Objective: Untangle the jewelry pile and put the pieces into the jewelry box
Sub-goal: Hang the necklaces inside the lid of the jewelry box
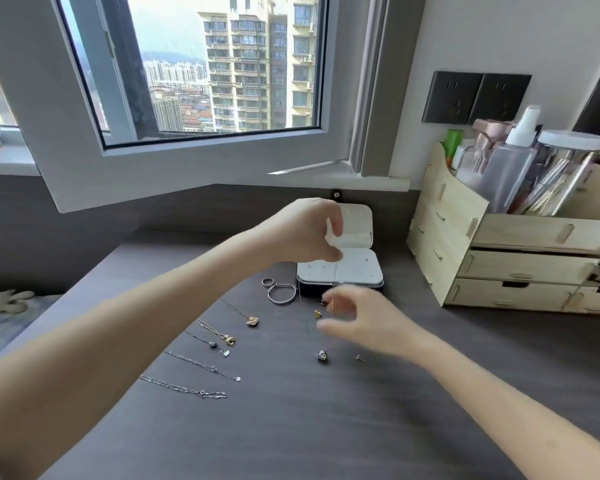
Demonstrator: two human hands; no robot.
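While left grip (312, 233) pinched a thin silver chain (332, 299) mid-frame over the open white-lined jewelry box (357, 268) | right grip (357, 320) was blurred, closure untellable | step: boxing chain; next likely needed steady lowering.

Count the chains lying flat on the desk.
5, in a diagonal row: swan-pendant chain, gold-pendant chain, dark-bead chain, clasp chain, nearest chain. Another thin chain hangs from the left hand, by the blurred right hand, which may hide more.

Jewelry box (361, 268) open, white-lined; necklaces (201, 365) laid straight, front-left.
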